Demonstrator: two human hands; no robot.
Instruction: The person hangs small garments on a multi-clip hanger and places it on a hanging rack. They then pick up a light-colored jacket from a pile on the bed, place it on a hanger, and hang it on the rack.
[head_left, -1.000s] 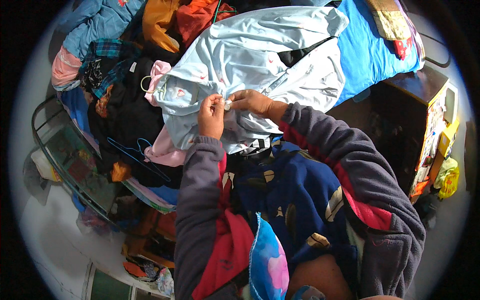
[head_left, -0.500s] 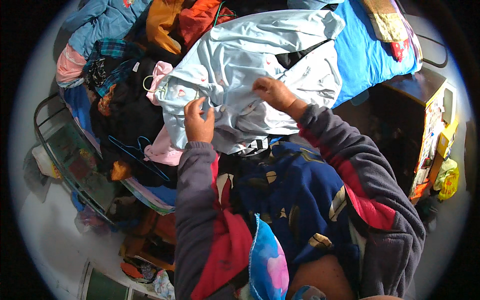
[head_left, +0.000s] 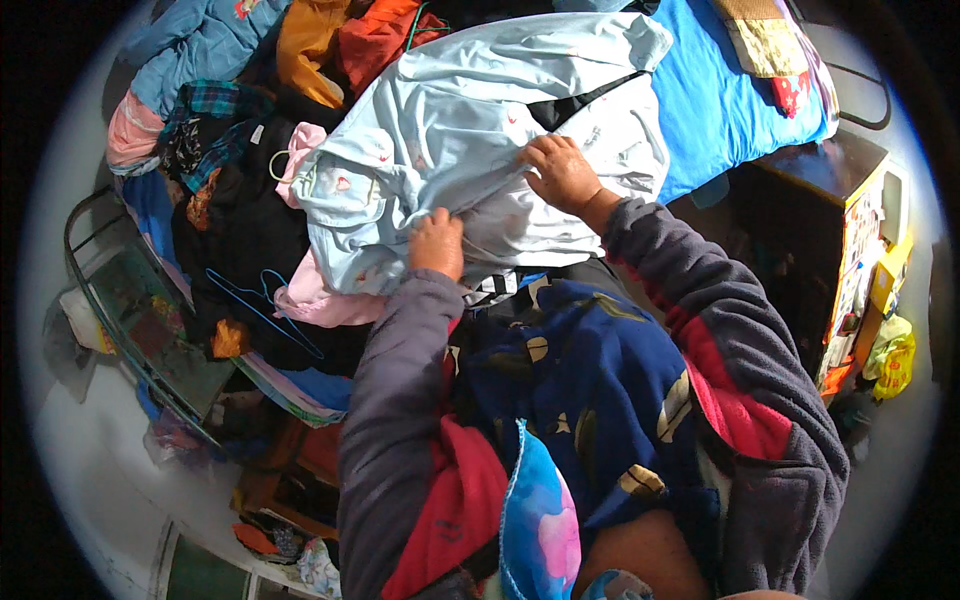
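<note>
A light blue pajama shirt (head_left: 450, 105) with small printed motifs lies spread over the heaped clothes, its collar to the left and one long sleeve stretching to the upper right. My left hand (head_left: 437, 246) is closed on its front edge below the collar. Farther right, my right hand (head_left: 563, 176) pinches the same front, and the cloth runs fairly taut between the two. The fingertips of both hands are partly hidden in the fabric. From the collar sticks a pale hanger hook (head_left: 279, 166), with a pink garment (head_left: 325, 293) showing underneath.
Dark clothes (head_left: 240, 240) with a blue wire hanger (head_left: 265, 310) lie at left. Orange and red garments (head_left: 375, 50) are heaped at the back. A bright blue pillow or bedding (head_left: 715, 110) is at right, beside a wooden cabinet (head_left: 820, 170). A metal bed rail (head_left: 105, 300) curves at left.
My left hand has moved right and down and closed on the shirt front. My right hand has shifted slightly right and grips the cloth, which is now straighter between the hands.
</note>
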